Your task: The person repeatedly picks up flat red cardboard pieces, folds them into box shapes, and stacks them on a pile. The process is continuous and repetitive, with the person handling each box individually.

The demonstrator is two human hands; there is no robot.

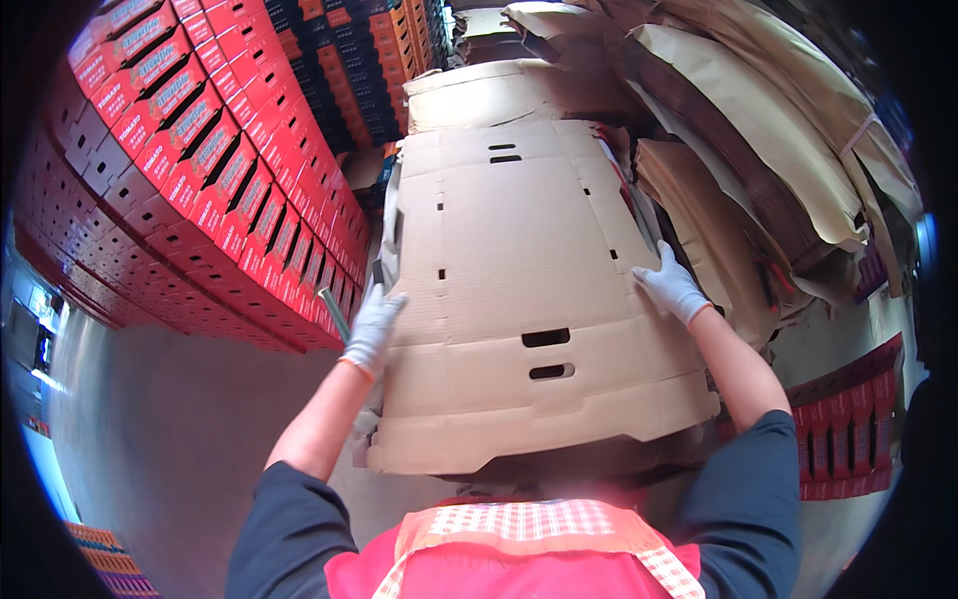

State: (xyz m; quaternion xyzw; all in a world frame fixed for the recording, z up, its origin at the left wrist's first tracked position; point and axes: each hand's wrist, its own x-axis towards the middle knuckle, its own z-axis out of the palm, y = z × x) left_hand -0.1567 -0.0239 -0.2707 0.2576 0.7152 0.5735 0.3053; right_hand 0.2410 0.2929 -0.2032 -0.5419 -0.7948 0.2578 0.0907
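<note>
A large flat brown cardboard sheet (519, 290) with cut slots and handle holes lies in front of me on a stack of similar sheets. My left hand (374, 324), in a white glove, grips its left edge. My right hand (671, 283), also gloved in white, holds the sheet's right edge. Both forearms reach up from the lower edge of the view, over my red and checked vest.
A tall wall of stacked red boxes (200, 170) rises at the left. Piles of loose brown cardboard sheets (758, 130) lean at the right and back. Flat red box blanks (848, 419) lie at the lower right. Grey floor (170, 419) spreads at the lower left.
</note>
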